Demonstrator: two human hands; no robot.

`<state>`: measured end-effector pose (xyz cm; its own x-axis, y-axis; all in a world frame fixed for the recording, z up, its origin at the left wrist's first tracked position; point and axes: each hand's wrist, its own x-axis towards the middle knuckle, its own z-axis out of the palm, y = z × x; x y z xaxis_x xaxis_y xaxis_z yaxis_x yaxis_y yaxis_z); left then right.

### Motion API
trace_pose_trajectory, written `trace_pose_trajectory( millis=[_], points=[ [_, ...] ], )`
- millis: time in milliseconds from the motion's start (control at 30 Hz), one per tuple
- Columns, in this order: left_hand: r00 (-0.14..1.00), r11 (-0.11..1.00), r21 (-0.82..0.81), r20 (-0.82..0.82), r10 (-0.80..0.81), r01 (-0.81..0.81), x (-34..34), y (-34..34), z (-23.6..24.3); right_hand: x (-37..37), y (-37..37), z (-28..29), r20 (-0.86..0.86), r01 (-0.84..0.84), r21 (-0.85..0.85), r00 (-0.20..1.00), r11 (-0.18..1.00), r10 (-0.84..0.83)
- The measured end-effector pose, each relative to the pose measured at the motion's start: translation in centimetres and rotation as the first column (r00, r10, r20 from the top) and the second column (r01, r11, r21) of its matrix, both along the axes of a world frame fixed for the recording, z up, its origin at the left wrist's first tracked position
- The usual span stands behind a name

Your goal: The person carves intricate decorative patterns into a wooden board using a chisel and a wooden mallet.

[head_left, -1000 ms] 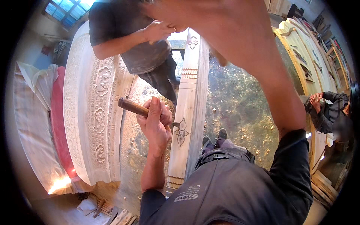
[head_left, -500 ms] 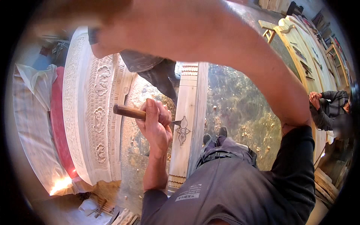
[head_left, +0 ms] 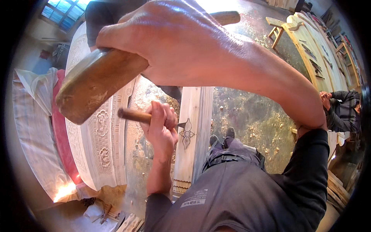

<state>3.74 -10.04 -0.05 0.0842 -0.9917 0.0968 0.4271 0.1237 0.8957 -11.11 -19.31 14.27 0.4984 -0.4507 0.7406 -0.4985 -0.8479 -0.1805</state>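
Note:
My left hand (head_left: 162,125) is closed round the wooden handle of a chisel (head_left: 133,115). The chisel's blade reaches right, its tip at the edge of a dark-lined flower motif (head_left: 187,134) on a long pale wooden beam (head_left: 184,164). Above and closer to the camera, my right hand (head_left: 154,38) grips a wooden mallet (head_left: 96,85). Its worn, blocky head hangs to the left, apart from the chisel's butt, and part of its handle shows beyond the wrist. The right hand's fingers are largely hidden behind its back.
Left of the beam stands a large pale panel (head_left: 102,154) with carved relief, beside red and whitish coverings. Wood chips litter the floor (head_left: 255,127). A bench (head_left: 309,58) with several hand tools is at the right, near another person (head_left: 340,110). Someone in dark clothing stands at the far side.
My right hand has come down from the upper edge, bringing the mallet into full view. The left hand and chisel stay almost in place.

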Motion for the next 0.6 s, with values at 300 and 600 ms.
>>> trace_pose_trajectory(
  millis=[300, 600],
  points=[
    [0.977, 0.98, -0.007, -0.076, -0.197, 0.198, 2.6, -0.9, -0.7, 1.8, -3.9, -1.1, 0.276, 0.127, -0.18, 0.958, 0.976, -0.073],
    [0.956, 0.957, -0.015, -0.048, -0.289, 0.289, 1.6, -2.1, 0.0, -3.6, 0.3, 4.8, -0.209, 0.129, 0.047, 0.971, 0.991, -0.116]
  ],
)
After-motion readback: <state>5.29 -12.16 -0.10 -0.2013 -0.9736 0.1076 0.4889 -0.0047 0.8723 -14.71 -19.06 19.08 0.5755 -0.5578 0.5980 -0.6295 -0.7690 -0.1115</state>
